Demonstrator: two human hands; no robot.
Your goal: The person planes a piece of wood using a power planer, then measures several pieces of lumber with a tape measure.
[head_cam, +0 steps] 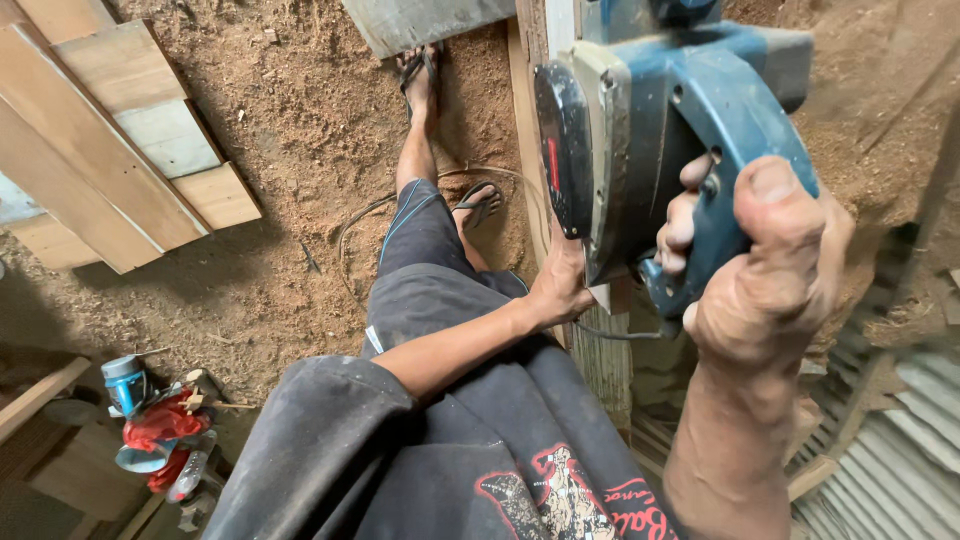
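My right hand (765,265) is wrapped around the handle of a blue electric planer (650,130), held close to the camera over a narrow upright wooden board (530,110). My left hand (560,285) reaches under the planer and rests against the board's edge; its fingers are hidden behind the tool. A thin cord (620,333) runs out from below the planer. My legs in dark shorts and sandals stand on sawdust beside the board.
Sawdust covers the floor (290,150). Stacked wooden planks (120,140) lie at upper left. A blue can (125,382), red cloth (160,425) and small tools sit at lower left. Corrugated metal sheets (890,450) are at lower right.
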